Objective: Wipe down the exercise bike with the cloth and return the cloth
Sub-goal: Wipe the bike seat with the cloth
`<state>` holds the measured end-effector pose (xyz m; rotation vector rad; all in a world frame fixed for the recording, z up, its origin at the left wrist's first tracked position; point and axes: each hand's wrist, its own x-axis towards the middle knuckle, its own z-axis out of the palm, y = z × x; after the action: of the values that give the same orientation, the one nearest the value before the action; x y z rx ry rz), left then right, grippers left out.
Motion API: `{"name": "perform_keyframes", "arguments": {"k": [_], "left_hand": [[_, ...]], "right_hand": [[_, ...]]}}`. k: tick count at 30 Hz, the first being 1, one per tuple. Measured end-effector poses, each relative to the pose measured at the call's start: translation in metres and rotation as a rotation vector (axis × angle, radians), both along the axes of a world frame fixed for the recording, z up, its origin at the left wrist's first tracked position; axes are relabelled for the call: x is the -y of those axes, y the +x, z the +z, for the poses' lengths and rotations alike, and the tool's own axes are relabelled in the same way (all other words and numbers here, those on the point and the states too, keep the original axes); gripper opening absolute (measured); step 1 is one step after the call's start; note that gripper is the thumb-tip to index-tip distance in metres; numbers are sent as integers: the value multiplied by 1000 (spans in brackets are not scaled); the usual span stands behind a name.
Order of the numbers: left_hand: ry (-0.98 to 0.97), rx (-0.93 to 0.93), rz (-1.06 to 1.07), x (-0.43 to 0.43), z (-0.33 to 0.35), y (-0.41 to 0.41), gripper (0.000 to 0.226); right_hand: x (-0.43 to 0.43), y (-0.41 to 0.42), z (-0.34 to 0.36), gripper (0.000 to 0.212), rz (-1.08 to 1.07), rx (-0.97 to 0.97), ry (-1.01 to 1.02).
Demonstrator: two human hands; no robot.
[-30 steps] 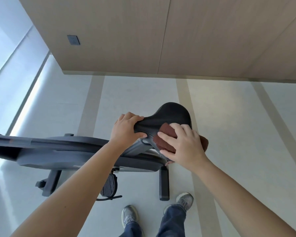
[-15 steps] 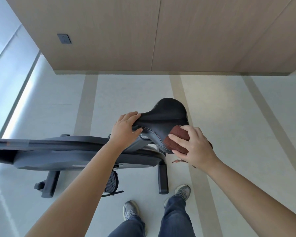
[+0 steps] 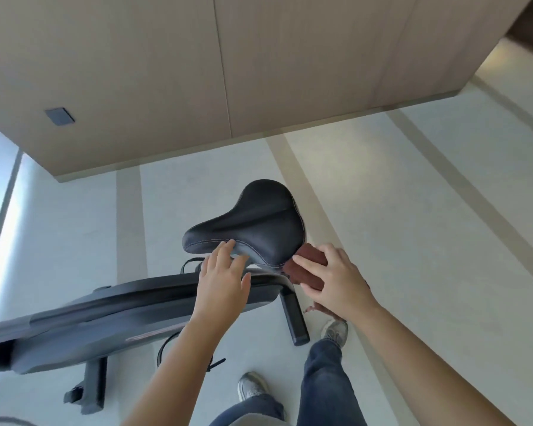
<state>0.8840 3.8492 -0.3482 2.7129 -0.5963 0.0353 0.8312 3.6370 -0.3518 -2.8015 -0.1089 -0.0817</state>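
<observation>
Right hand [image 3: 336,282] holds the brown cloth [image 3: 308,265], grip closed round it, pressing it against the edge of the black saddle [image 3: 253,222] at its wide end. Left hand [image 3: 222,282] has a wide grip, fingers straight, tips touching the saddle's near side by the nose. Exercise bike [image 3: 120,315] stands on the pale floor [image 3: 413,210] (frame runs off left). A cloth tail hangs under the right hand.

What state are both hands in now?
Left hand: open, straight fingers touching the black padded bike saddle.
Right hand: holding the reddish-brown cloth against the saddle's edge.
</observation>
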Motion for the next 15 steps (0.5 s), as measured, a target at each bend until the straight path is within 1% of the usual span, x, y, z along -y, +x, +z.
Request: {"name": "perform_keyframes", "arguments": {"k": [2, 4, 8, 15], "left_hand": [[2, 80, -79, 19, 8, 4, 32], [7, 123, -149, 40, 14, 8, 34], [-3, 119, -273, 88, 21, 5, 34], [-25, 111, -483, 171, 27, -6, 36]], "right_hand": [[10, -14, -1, 46, -90, -59, 15], [20, -25, 0, 45, -187, -83, 40], [47, -40, 12, 45, -380, -21, 141], [100, -64, 32, 47, -582, 92, 226]]}}
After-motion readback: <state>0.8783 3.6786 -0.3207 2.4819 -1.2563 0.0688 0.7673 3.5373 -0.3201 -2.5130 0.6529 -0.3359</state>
